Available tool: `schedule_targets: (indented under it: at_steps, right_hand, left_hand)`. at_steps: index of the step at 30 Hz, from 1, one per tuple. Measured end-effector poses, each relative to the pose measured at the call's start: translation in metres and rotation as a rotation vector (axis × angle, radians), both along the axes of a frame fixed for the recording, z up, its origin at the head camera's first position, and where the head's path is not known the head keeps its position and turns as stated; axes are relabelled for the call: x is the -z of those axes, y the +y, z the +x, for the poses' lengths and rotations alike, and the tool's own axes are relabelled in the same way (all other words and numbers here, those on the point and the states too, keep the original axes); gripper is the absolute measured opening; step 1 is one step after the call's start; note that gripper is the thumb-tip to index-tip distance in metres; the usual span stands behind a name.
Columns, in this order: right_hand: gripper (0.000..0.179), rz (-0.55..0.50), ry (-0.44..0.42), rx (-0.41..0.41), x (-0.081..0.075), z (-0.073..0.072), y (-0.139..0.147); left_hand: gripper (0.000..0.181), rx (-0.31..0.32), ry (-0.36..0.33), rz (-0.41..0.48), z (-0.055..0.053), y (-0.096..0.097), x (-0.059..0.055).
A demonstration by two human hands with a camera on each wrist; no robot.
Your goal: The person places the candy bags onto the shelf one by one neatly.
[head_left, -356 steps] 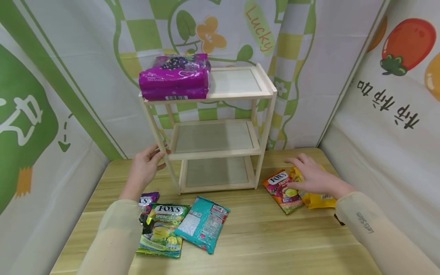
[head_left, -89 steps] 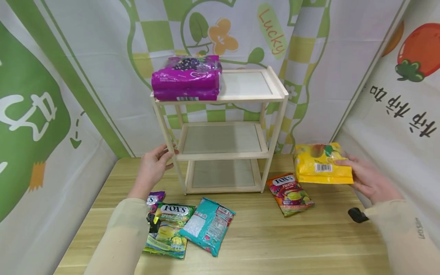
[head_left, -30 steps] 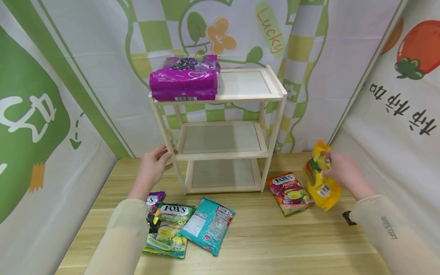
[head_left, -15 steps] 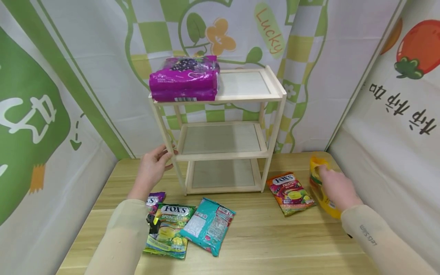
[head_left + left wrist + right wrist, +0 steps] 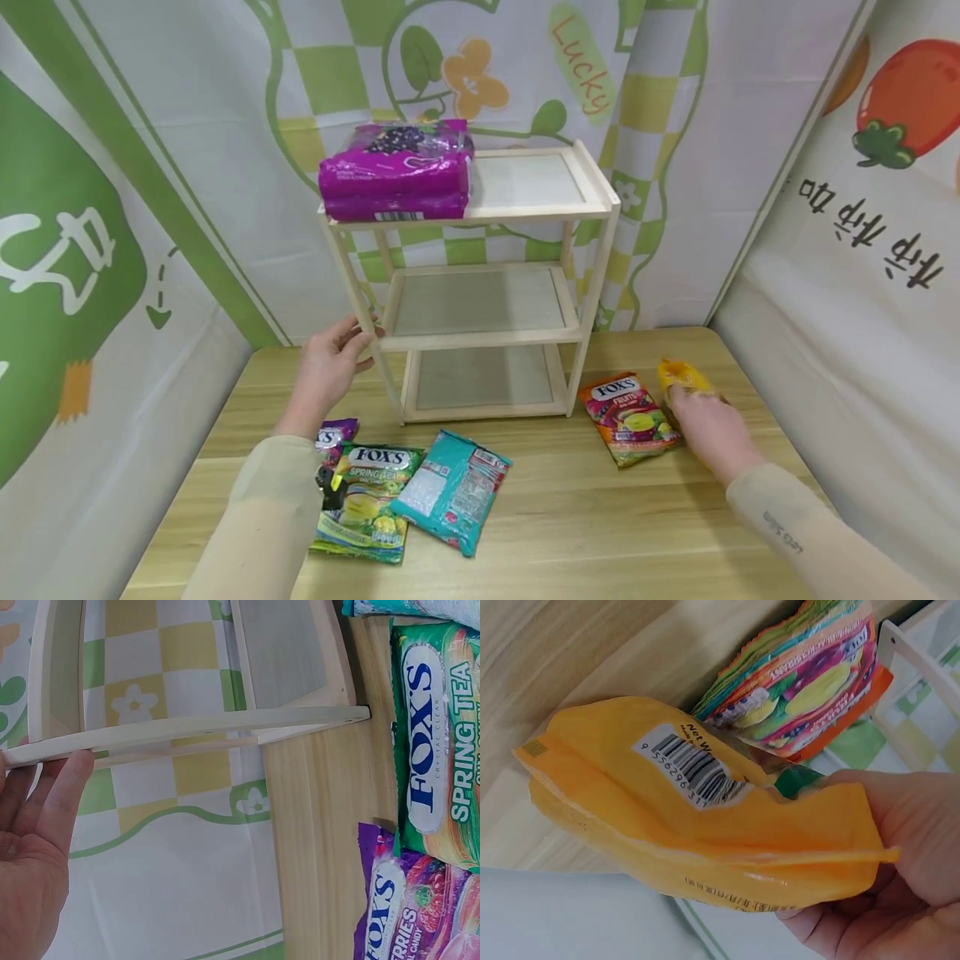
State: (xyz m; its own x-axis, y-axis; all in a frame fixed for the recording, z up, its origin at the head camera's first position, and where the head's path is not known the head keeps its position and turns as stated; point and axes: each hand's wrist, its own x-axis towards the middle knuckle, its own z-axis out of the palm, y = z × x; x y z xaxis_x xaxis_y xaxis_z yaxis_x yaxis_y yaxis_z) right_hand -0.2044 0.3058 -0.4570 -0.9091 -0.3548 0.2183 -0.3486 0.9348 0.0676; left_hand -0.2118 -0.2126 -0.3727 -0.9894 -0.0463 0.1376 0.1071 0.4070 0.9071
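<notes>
Yellow film, printed with "Net W" and a barcode beginning 9 556296, forms the soft bag [image 5: 705, 825], which the person's right grip [image 5: 712, 429] grasps by one end, low over the right part of the worktop [image 5: 570, 517]; whether its underside rests there I cannot tell. Just beside it, the orange packet [image 5: 630, 421] reads FOX'S FRUITS. At front left, a green packet [image 5: 367, 504] reads FOX'S SPRING TEA, against a purple packet [image 5: 420, 907] marked FOX'S and, cut off, ERRIES; the teal packet's [image 5: 452, 492] print is too fine to read. "Lucky" stands on the back cloth [image 5: 581, 62], "Let's Slim" on the right sleeve [image 5: 795, 533]. Three seconds ago the soft bag was raised, barcode towards the head camera; now it is lower and mostly hidden under the grip. The left grip [image 5: 330, 362] holds the left post of the wooden rack [image 5: 480, 302], as before. A grape-printed bag [image 5: 397, 175] takes up the left half of the top shelf to its front edge, pale board showing on the right. Wood grain runs between the teal and orange packets.
</notes>
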Motion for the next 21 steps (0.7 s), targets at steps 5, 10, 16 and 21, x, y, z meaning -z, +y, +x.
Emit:
schedule_targets:
  at_steps: [5,10,16,21]
  right_hand:
    - [0.019,0.041,0.021,-0.045,0.003,0.004,-0.006]
    - [0.025,0.041,-0.006,-0.057,0.005,0.006,-0.014]
    - [0.037,0.018,-0.090,-0.066,0.006,0.005,-0.025]
    - [0.047,-0.014,-0.181,-0.080,0.007,0.003,-0.033]
  left_hand:
    - [0.041,-0.002,-0.001,-0.015,-0.001,0.000,0.000]
    - [0.043,0.003,0.000,-0.006,0.000,0.000,0.001]
    - [0.042,0.003,0.009,0.007,-0.001,-0.001,0.002]
    - [0.042,0.002,0.014,0.002,-0.001,-0.001,0.002]
